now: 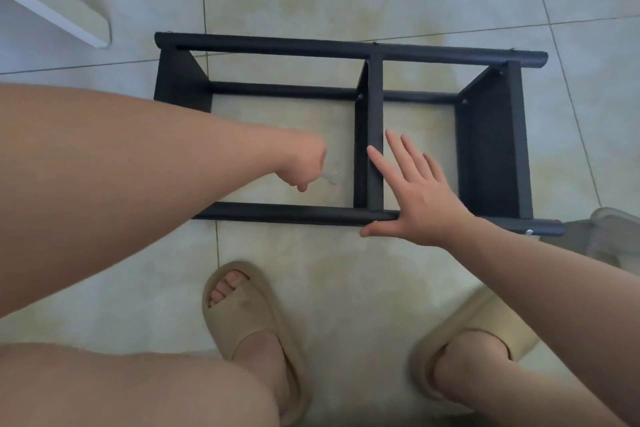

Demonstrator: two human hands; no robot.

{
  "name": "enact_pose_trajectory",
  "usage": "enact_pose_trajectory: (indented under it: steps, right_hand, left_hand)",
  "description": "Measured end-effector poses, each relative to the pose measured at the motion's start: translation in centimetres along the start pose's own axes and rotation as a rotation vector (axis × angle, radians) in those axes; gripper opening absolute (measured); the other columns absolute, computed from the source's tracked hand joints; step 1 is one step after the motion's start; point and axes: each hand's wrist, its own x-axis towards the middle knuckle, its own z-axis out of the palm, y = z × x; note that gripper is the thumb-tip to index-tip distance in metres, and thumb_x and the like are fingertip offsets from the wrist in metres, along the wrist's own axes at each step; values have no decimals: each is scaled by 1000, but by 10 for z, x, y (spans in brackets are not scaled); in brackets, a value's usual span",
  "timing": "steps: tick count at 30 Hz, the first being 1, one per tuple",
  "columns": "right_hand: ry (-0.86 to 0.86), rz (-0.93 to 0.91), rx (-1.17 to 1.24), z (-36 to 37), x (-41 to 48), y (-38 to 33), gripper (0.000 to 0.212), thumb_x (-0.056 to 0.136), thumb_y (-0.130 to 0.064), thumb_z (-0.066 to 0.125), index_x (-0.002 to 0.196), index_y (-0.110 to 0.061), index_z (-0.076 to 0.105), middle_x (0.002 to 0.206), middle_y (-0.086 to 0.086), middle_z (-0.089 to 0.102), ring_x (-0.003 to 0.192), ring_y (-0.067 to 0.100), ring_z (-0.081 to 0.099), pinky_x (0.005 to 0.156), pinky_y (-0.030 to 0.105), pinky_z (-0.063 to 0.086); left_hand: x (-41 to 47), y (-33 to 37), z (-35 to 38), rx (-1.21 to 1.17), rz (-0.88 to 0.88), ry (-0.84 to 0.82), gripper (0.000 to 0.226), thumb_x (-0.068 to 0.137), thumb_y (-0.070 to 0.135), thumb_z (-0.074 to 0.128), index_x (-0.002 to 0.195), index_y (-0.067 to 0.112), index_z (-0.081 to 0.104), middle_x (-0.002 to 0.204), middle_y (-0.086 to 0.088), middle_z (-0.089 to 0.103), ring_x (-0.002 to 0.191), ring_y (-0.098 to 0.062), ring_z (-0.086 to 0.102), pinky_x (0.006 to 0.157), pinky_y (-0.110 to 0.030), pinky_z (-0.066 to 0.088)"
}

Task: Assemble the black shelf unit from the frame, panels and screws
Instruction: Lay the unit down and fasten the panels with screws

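The black shelf unit lies on its side on the tiled floor, with round bars along the front and back and three upright panels between them. My right hand rests flat with straight fingers against the middle panel, its thumb under the near bar. My left hand is curled in a fist around a small silver tool, held inside the left bay above the floor. A screw head shows at the near bar's right end.
My two feet in beige slippers stand just in front of the unit. A white board lies at the back left. A translucent container sits at the right edge next to the unit.
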Motion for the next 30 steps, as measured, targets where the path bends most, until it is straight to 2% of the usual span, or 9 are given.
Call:
enact_pose_trajectory:
  steps: [2, 6, 8, 15, 17, 21, 23, 27, 30]
  right_hand:
    - [30, -42, -55, 2, 2, 2, 124, 69, -98, 33, 159, -29, -15, 165, -1, -29, 153, 22, -24, 125, 55, 2]
    - [54, -135, -103, 5, 8, 8, 122, 78, -92, 33, 161, -13, -6, 168, 2, -18, 154, 18, -16, 125, 56, 6]
    - [71, -168, -96, 6, 8, 9, 120, 81, -90, 34, 161, -9, -4, 168, 5, -16, 155, 19, -14, 124, 56, 8]
    - [100, -215, -27, 13, 10, 15, 114, 87, -81, 43, 160, -2, 4, 169, 12, -7, 156, 25, -7, 124, 58, 12]
    - [98, -215, -26, 12, 10, 14, 114, 87, -80, 44, 160, -1, 5, 169, 13, -6, 156, 25, -6, 124, 58, 12]
    - [122, -211, -51, 14, 10, 14, 113, 87, -79, 44, 159, 0, 8, 169, 14, -2, 156, 28, -3, 123, 59, 13]
    - [138, -216, -71, 16, 10, 14, 113, 87, -79, 44, 159, 1, 9, 169, 15, -1, 156, 29, -1, 122, 60, 13]
    - [174, -233, -112, 18, 10, 15, 111, 89, -79, 43, 159, 2, 11, 168, 17, 2, 156, 30, 1, 122, 62, 11]
    - [196, -243, -122, 19, 10, 17, 110, 89, -78, 44, 159, 1, 12, 168, 16, 3, 156, 29, 2, 122, 62, 10]
  left_hand:
    - [11, -4, 2, -26, 50, -5, 21, 102, 13, 52, 116, 9, 67, 107, 2, 75, 99, -19, 65, 62, -21, 44]
    - [33, -12, 18, -269, 164, 14, 14, 102, 18, 50, 94, 22, 61, 81, 10, 75, 78, -5, 60, 63, -24, 41]
    - [41, -14, 31, -432, 211, 18, 15, 101, 19, 53, 88, 25, 58, 73, 12, 75, 75, -6, 64, 66, -25, 45]
    - [62, -14, 72, -735, 301, -1, 6, 97, 18, 62, 91, 22, 60, 76, 13, 76, 75, -7, 71, 77, -29, 52]
    - [61, -12, 69, -730, 318, 22, 7, 95, 18, 63, 91, 24, 62, 75, 15, 75, 71, -1, 68, 73, -27, 49]
    - [58, -5, 61, -836, 334, 64, 13, 93, 13, 65, 86, 25, 65, 74, 9, 75, 71, -4, 68, 70, -22, 52]
    - [59, 0, 60, -947, 315, 36, 14, 93, 12, 65, 87, 24, 67, 72, 10, 73, 69, -2, 67, 69, -21, 53]
    - [59, 7, 63, -1135, 260, -49, 10, 94, 16, 66, 89, 23, 70, 82, 9, 74, 79, -7, 70, 82, -30, 56]
    - [58, 7, 62, -1291, 246, -146, 9, 97, 18, 62, 93, 19, 70, 92, 6, 77, 86, -7, 73, 76, -24, 57]
